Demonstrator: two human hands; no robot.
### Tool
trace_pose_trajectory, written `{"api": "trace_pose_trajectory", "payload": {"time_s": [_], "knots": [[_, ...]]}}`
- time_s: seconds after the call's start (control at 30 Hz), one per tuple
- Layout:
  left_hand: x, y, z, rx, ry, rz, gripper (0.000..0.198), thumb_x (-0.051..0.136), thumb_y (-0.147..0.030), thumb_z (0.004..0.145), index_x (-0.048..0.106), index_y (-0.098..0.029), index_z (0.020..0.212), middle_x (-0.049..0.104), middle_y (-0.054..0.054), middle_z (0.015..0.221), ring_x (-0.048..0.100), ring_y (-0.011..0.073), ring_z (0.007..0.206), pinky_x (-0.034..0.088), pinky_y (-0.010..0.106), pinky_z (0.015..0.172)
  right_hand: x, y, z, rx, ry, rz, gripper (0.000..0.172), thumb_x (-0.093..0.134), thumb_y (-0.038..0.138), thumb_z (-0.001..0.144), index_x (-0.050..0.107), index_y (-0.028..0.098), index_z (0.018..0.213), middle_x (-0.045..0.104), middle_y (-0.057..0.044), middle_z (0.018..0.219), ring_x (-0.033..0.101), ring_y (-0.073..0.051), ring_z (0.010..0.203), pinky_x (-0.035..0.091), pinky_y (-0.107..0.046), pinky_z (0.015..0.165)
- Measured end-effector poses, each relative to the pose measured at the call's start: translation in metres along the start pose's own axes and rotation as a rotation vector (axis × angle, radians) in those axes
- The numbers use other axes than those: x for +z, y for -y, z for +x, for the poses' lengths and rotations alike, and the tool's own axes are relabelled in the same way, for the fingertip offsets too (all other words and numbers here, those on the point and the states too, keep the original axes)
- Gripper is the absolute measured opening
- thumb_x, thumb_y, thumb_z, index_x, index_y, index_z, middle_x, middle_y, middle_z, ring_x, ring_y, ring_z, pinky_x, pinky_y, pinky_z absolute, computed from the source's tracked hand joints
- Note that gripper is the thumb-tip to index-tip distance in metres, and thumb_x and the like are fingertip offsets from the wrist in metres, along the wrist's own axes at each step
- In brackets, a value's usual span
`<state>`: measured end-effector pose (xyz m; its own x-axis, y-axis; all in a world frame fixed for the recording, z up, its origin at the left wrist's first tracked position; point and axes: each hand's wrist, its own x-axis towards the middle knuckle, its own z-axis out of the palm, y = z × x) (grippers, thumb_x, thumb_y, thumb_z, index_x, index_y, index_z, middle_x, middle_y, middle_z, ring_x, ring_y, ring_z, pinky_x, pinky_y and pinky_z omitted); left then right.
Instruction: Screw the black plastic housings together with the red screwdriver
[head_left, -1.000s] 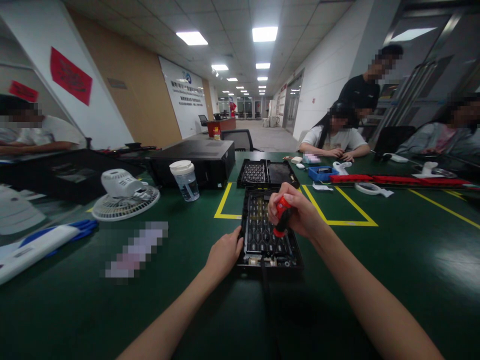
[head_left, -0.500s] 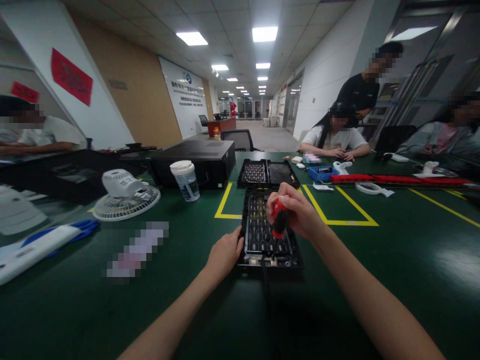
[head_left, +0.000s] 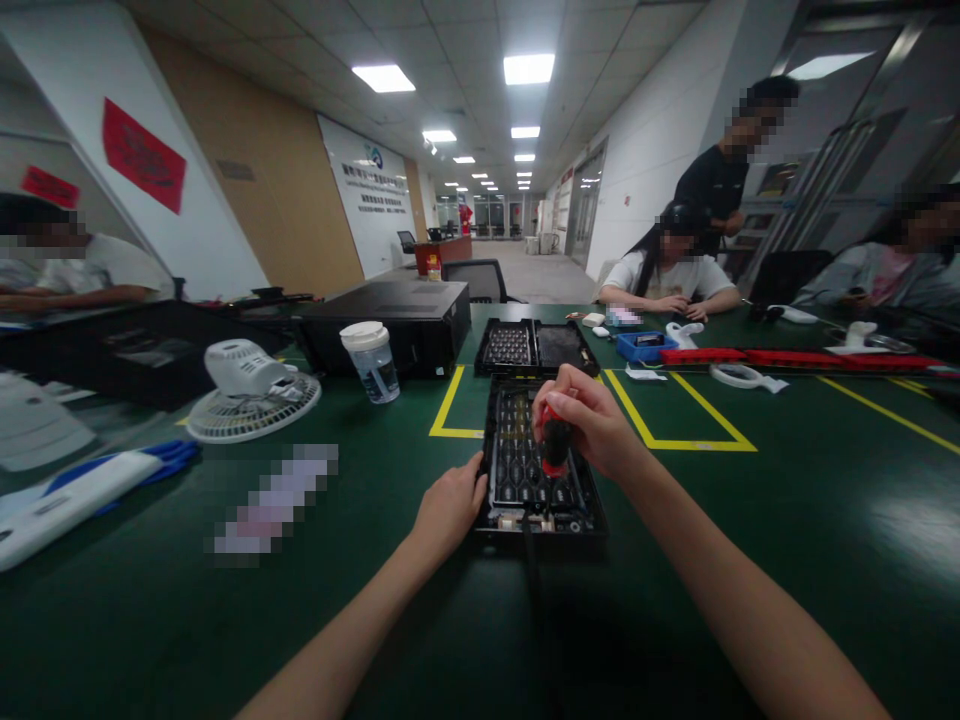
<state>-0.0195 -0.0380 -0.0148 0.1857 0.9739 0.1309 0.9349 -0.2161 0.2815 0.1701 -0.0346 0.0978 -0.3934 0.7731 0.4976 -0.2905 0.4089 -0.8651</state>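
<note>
A black rectangular case [head_left: 517,470] with rows of dark oval cells lies on the green table [head_left: 360,520]. My left hand [head_left: 451,500] grips its left edge, fingers pressed together against the side. Over the case's right half, my right hand [head_left: 581,420] is closed round a red and black tool handle [head_left: 556,440], likely a screwdriver; its tip is hidden. A black strap or cable [head_left: 531,560] runs from the near edge of the case toward me. Just behind stands an open black case [head_left: 508,345] with two halves.
To the left are a lidded plastic cup [head_left: 371,362], a white fan part [head_left: 251,390], a large black box [head_left: 390,320] and a white device on blue cloth [head_left: 82,505]. A blue tray [head_left: 646,346] and a tape roll [head_left: 739,376] lie right. People sit around the table.
The red and black handle in my right hand has turned and tilted slightly. My left hand has stayed on the case edge. The standing person's arm has shifted.
</note>
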Motion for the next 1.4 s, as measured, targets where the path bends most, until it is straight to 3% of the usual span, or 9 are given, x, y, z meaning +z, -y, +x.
{"api": "trace_pose_trajectory", "payload": {"time_s": [0.43, 0.83, 1.4], "knots": [[0.003, 0.001, 0.000, 0.006, -0.014, 0.012, 0.042, 0.029, -0.037, 0.088, 0.037, -0.023, 0.127, 0.063, 0.007, 0.097, 0.060, 0.0183, 0.087, 0.043, 0.027, 0.075, 0.005, 0.005, -0.001, -0.017, -0.088, -0.209, 0.021, 0.054, 0.029, 0.079, 0.041, 0.017, 0.068, 0.053, 0.001, 0.067, 0.052, -0.008, 0.054, 0.044, -0.022, 0.051], [0.003, 0.002, 0.002, 0.001, -0.007, 0.004, 0.043, 0.029, -0.037, 0.089, 0.036, -0.024, 0.129, 0.063, 0.007, 0.101, 0.059, 0.0180, 0.089, 0.043, 0.028, 0.077, 0.010, 0.008, -0.003, -0.024, -0.211, -0.409, 0.023, 0.053, 0.032, 0.080, 0.041, 0.017, 0.067, 0.050, 0.002, 0.066, 0.049, -0.007, 0.051, 0.037, -0.019, 0.044], [0.001, -0.001, 0.000, 0.000, 0.000, -0.009, 0.042, 0.030, -0.036, 0.088, 0.037, -0.023, 0.128, 0.063, 0.007, 0.100, 0.059, 0.0174, 0.090, 0.042, 0.027, 0.078, 0.018, 0.008, -0.005, -0.111, -0.386, -0.707, 0.028, 0.053, 0.036, 0.079, 0.038, 0.018, 0.063, 0.047, 0.003, 0.061, 0.043, -0.007, 0.051, 0.033, -0.020, 0.046]]}}
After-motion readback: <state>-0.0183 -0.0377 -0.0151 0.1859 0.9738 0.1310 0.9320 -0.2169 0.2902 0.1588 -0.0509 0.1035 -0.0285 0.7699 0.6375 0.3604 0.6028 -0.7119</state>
